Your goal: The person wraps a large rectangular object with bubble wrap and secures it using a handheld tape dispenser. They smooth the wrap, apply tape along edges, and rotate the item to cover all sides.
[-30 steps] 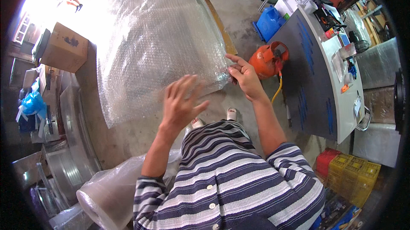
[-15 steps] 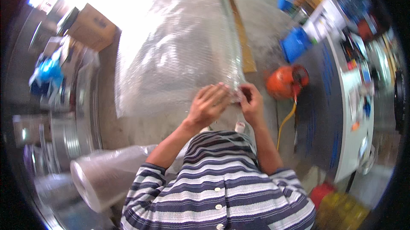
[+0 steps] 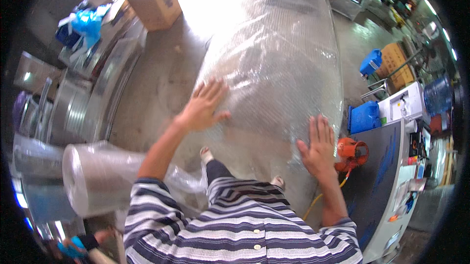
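A long sheet of clear bubble wrap (image 3: 279, 68) stretches away in front of me, shiny and wrinkled. My left hand (image 3: 208, 105) is open, fingers spread, at the sheet's near left edge. Over by the near right corner, my right hand (image 3: 318, 146) is open too, its fingers pointing forward against the plastic. Neither hand grips anything. Whether the palms press on the sheet or hover just above it, I cannot tell. A large roll of clear plastic (image 3: 105, 178) lies to my left, its loose end trailing toward my legs.
An orange gas cylinder (image 3: 350, 154) with a yellow hose stands right of my right hand, beside a dark-sided worktable (image 3: 379, 166). Blue jerrycans (image 3: 363, 117) sit beyond it. A cardboard box (image 3: 154, 2) and metal panels (image 3: 115, 78) are at left. Another person's arm (image 3: 103, 235) shows at lower left.
My hands, close together at the sheet's near right corner before, have moved apart; the left went left and the right went right and nearer. The right fingers have opened. The view has shifted.
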`<action>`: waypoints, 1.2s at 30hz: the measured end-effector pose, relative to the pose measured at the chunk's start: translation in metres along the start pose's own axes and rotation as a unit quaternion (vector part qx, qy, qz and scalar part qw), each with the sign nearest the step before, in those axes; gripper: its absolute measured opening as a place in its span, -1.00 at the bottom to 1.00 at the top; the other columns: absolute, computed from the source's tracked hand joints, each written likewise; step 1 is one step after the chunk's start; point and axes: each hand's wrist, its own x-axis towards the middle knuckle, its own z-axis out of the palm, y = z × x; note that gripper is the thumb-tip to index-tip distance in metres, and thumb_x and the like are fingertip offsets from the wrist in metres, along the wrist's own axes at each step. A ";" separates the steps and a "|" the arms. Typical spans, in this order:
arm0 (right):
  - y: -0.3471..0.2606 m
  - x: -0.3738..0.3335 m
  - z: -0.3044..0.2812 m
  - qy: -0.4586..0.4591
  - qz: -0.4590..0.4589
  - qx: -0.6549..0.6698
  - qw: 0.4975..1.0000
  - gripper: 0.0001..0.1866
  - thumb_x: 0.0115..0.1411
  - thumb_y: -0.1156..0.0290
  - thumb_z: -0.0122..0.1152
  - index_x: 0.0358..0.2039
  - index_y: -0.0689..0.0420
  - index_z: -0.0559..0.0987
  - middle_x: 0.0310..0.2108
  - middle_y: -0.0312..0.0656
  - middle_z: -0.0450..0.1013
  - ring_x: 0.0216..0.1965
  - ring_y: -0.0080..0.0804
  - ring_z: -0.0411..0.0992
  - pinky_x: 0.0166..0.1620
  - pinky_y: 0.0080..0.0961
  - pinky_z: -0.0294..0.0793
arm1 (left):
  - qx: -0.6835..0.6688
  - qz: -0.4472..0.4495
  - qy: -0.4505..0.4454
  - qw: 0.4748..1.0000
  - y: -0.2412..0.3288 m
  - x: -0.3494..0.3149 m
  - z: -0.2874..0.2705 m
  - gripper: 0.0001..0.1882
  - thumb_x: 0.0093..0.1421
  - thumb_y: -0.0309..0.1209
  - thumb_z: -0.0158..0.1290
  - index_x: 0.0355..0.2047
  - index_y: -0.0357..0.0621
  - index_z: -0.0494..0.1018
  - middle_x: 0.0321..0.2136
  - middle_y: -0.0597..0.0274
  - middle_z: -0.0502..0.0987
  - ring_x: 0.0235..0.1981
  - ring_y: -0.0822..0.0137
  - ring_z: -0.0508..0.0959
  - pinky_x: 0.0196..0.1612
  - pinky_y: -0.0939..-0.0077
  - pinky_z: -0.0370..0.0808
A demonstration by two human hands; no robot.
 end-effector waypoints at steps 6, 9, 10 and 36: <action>-0.018 0.031 -0.044 -0.094 0.161 0.095 0.978 -0.35 0.39 0.04 0.08 0.33 0.22 0.37 0.46 0.13 0.11 0.48 0.04 0.06 0.47 -0.11 0.05 | -0.135 0.109 -0.040 0.984 -0.032 -0.011 -0.014 0.00 0.33 0.28 -0.07 0.44 -0.34 0.08 0.46 -0.33 0.00 0.51 -0.22 -0.08 0.52 -0.04 -0.16; -0.064 0.100 -0.053 -0.050 0.318 0.060 0.945 -0.28 0.44 -0.08 -0.03 0.43 0.12 0.23 0.49 0.12 0.02 0.51 0.08 -0.03 0.49 -0.05 -0.04 | -0.162 0.161 -0.073 0.971 -0.045 -0.011 -0.013 0.02 0.36 0.32 -0.18 0.45 -0.38 0.03 0.47 -0.39 -0.12 0.52 -0.27 -0.23 0.52 -0.07 -0.30; -0.068 0.117 -0.023 0.031 0.288 0.016 0.957 -0.25 0.44 -0.11 -0.05 0.46 0.09 0.19 0.50 0.12 -0.01 0.52 0.09 -0.06 0.49 -0.04 -0.06 | -0.157 0.180 -0.073 0.968 -0.044 -0.010 -0.009 0.01 0.38 0.31 -0.21 0.46 -0.37 0.00 0.48 -0.38 -0.15 0.53 -0.26 -0.27 0.52 -0.05 -0.37; -0.006 0.838 0.018 0.162 0.501 -0.032 0.849 -0.23 0.39 -0.21 0.01 0.36 0.16 0.34 0.35 0.19 0.24 0.37 0.19 0.19 0.36 0.10 0.19 | -0.295 -0.318 -0.096 0.896 -0.937 0.251 0.139 -0.53 0.45 -0.15 0.01 0.08 -0.35 0.52 -0.07 -0.18 0.64 -0.01 -0.03 0.65 0.05 0.21 0.54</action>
